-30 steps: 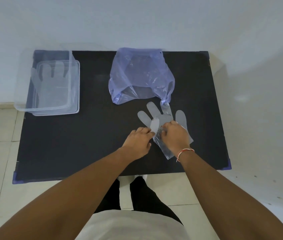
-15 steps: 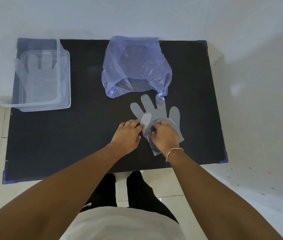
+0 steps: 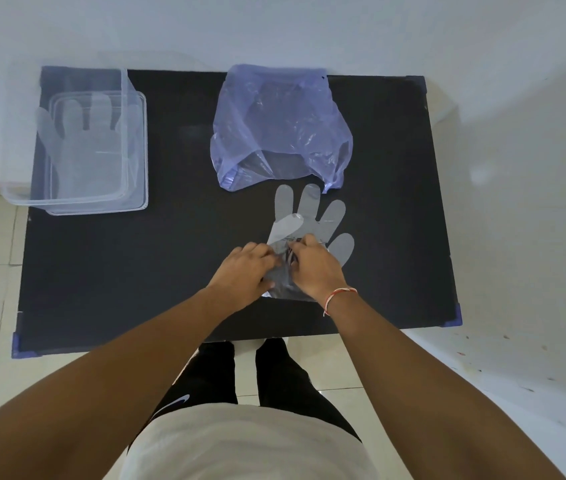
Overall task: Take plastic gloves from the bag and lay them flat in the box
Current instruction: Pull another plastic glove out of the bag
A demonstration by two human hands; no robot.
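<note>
A clear plastic glove [image 3: 312, 216] lies on the black table [image 3: 177, 258], its fingers spread toward a crumpled purple plastic bag [image 3: 280, 126]. One finger is folded back over the palm. My left hand [image 3: 245, 271] and my right hand [image 3: 316, 266] rest side by side on the glove's palm and cuff, fingers pinching the film. The cuff is partly hidden under both hands. A clear plastic box [image 3: 132, 147] stands at the table's far left with another glove [image 3: 80, 143] lying flat inside.
The table's front edge [image 3: 205, 337] is close to my legs. White walls run behind and to the right of the table. Tiled floor shows on the left, under the box's overhanging side.
Both hands have stayed on the glove, working its palm. The glove's fingers now point slightly more to the right, and the camera view has shifted.
</note>
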